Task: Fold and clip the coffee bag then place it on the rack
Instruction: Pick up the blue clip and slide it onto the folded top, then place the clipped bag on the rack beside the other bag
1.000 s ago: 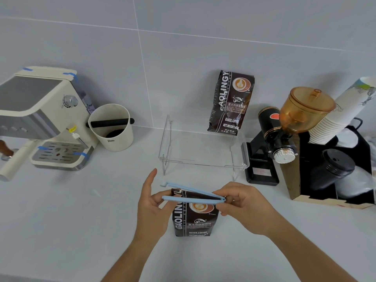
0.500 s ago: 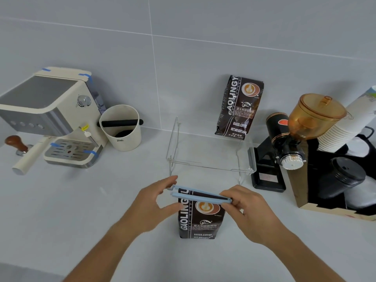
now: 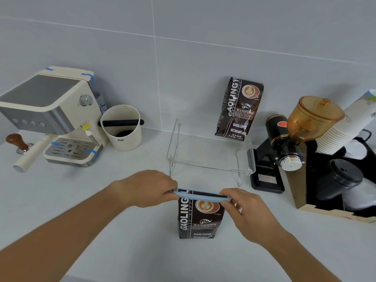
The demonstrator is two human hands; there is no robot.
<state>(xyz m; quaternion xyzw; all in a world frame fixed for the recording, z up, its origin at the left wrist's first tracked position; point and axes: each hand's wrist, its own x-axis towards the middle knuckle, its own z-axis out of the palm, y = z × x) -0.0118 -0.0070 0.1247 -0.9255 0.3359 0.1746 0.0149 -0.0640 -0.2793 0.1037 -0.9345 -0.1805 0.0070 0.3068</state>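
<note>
Nearest the person, the coffee bag (image 3: 200, 218) stands upright on the grey counter (image 3: 126, 231), its base flat so that it holds itself while both hands work at its top. A light blue clip (image 3: 202, 196) lies across the folded top edge, running the bag's full width. The left hand (image 3: 148, 189) is pinched together on the clip's left end, and the right hand (image 3: 244, 207) is pinched on its right end; holding both ends keeps the bar level and the fold trapped beneath it. Whether the clip has latched cannot be told; the two arms look nearly together. Just beyond the bag stands the clear rack (image 3: 209, 157), its shelf bare at the front, presumably the intended resting place. A second coffee bag (image 3: 240, 107) stands at the rack's far edge, leaning on the tiled wall (image 3: 183, 58). The placing step is judged not yet begun.
</note>
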